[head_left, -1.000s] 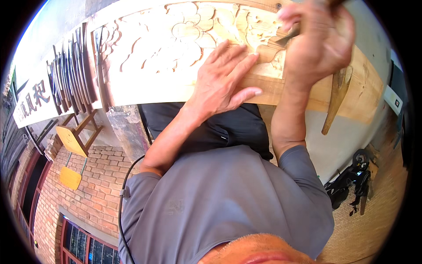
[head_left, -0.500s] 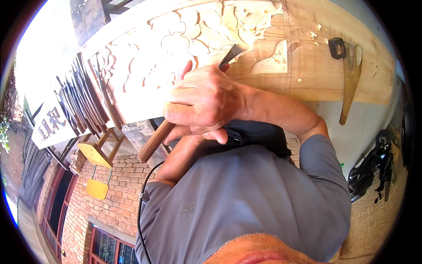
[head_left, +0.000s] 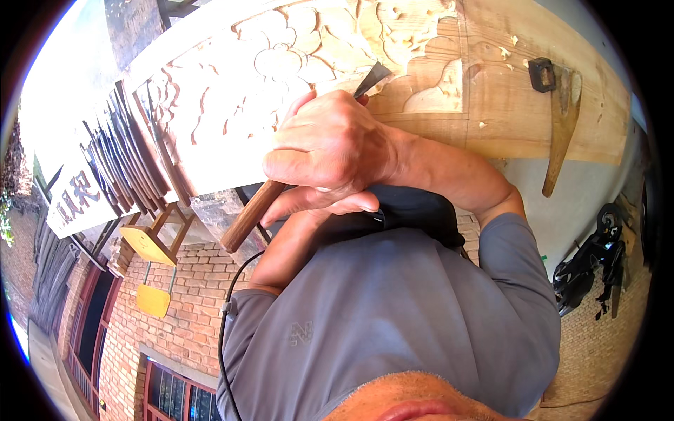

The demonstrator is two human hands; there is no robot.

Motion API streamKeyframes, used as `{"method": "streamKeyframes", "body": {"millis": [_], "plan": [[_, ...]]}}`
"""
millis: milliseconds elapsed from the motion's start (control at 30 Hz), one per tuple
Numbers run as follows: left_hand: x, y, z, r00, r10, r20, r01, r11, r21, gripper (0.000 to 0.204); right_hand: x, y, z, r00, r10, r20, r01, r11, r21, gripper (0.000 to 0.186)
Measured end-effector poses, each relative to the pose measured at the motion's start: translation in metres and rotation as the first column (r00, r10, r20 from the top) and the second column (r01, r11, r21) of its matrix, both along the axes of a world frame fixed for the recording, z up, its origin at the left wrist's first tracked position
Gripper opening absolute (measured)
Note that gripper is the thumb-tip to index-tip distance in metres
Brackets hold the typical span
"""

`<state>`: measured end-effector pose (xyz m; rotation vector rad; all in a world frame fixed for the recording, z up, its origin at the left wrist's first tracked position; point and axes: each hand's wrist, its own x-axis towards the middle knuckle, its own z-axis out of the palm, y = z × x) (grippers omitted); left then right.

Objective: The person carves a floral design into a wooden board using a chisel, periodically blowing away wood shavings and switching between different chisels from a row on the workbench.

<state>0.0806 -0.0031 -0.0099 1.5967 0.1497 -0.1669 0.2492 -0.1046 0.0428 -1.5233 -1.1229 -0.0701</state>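
The right hand (head_left: pixel 326 144) curls around a chisel (head_left: pixel 253 215); the left hand (head_left: pixel 354 203) (mostly hidden beneath, grip impossible to tell) sits under it. Carved board (head_left: pixel 434 90) ahead, tool row (head_left: pixel 128 158) to their left.

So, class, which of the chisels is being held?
The wooden-handled chisel gripped in the right hand; the other chisels lie side by side, unheld, at the picture's left.
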Motion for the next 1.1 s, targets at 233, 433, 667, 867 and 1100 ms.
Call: {"method": "streamKeyframes", "body": {"millis": [233,433,667,867,1100], "plan": [[0.0,0.003,0.0,0.998,-0.055,-0.024,0.056,0.998,0.017,0.118,0.01,-0.003,-0.003,1.0,0.006,0.013,-0.006,1.0,0.01,0.056],[0.013,-0.015,-0.002,0.999,-0.033,0.004,0.032,0.997,0.075,0.12,0.019,-0.003,0.0,0.995,-0.053,0.08,0.051,0.999,0.018,0.054],[0.071,-0.033,0.017,0.918,0.166,0.359,-0.185,0.983,0.019,0.085,0.049,-0.048,0.042,0.76,-0.521,-0.39,0.613,0.774,0.161,0.032],[0.083,-0.044,0.029,0.88,-0.018,0.475,-0.166,0.924,0.343,0.068,0.076,-0.076,0.058,0.626,-0.369,-0.687,0.666,0.711,0.225,0.039],[0.099,-0.071,0.037,0.93,-0.144,0.339,-0.189,0.602,0.775,0.061,0.105,-0.062,0.039,0.616,0.046,-0.787,0.526,0.72,0.454,0.06]]}}
